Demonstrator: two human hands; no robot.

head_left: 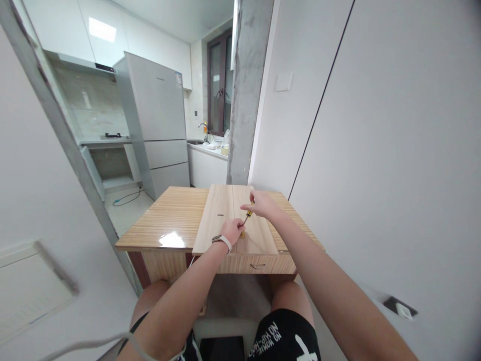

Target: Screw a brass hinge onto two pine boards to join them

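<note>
Two light wooden boards (215, 228) lie side by side on the striped wooden table (158, 215). Above the right board, my right hand (260, 204) is closed around the yellow-and-black handle of a screwdriver (248, 214), whose shaft slants down to the left. My left hand (232, 230), with a watch on the wrist, has its fingers pinched near the screwdriver's tip; what they hold is too small to make out. Just beside those fingertips a small brass-coloured piece (242, 234) sits near the seam. A small dark mark shows on the left board.
A drawer with a handle (257, 265) is under the table's front edge, above my knees. Behind the table stand a grey fridge (161, 110) and a sink counter (208, 149). A white wall (356, 165) rises on the right. A pale cable (93, 344) crosses the lower left.
</note>
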